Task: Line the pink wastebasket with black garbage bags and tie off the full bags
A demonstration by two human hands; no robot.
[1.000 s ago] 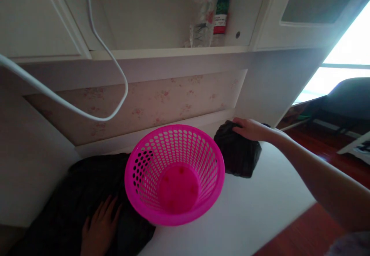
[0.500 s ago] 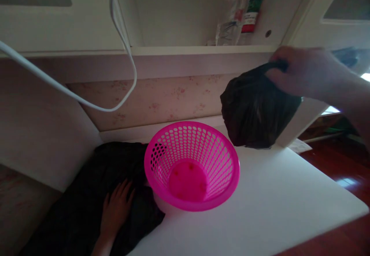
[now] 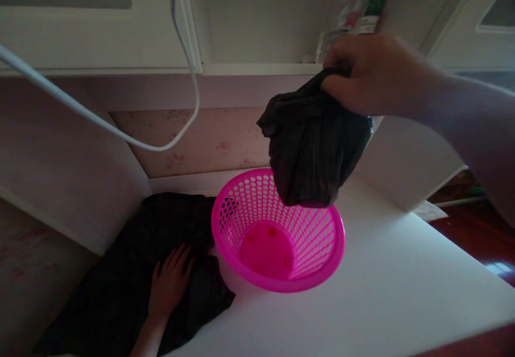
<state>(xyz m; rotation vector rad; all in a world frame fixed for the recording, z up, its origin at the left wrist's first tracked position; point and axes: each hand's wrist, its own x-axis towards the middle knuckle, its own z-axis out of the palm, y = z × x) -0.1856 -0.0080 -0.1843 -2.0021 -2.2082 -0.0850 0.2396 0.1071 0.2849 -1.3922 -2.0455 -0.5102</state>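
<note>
Gripped at its top by my right hand (image 3: 358,75), a bunched black plastic bag (image 3: 314,147) hangs over the back right rim of a pink perforated basket (image 3: 277,279). What the bag holds, if anything, is hidden. The basket stands upright on the white tabletop, with dark reddish spots on its inside bottom. To the left, my left hand (image 3: 171,282) lies flat with fingers spread on a large black plastic bag (image 3: 120,271). That bag is spread over the table's left part, close against the basket.
A white cable (image 3: 161,146) loops down in front at the upper left. Above the table runs a white cabinet shelf (image 3: 257,69) with a clear container (image 3: 348,8) and a green tube (image 3: 378,0). A white panel (image 3: 406,158) stands at the right.
My right hand has carried the hanging black bag leftward, from beside the basket to over its back right rim. My left hand stays on the large bag. The view has shifted slightly.
</note>
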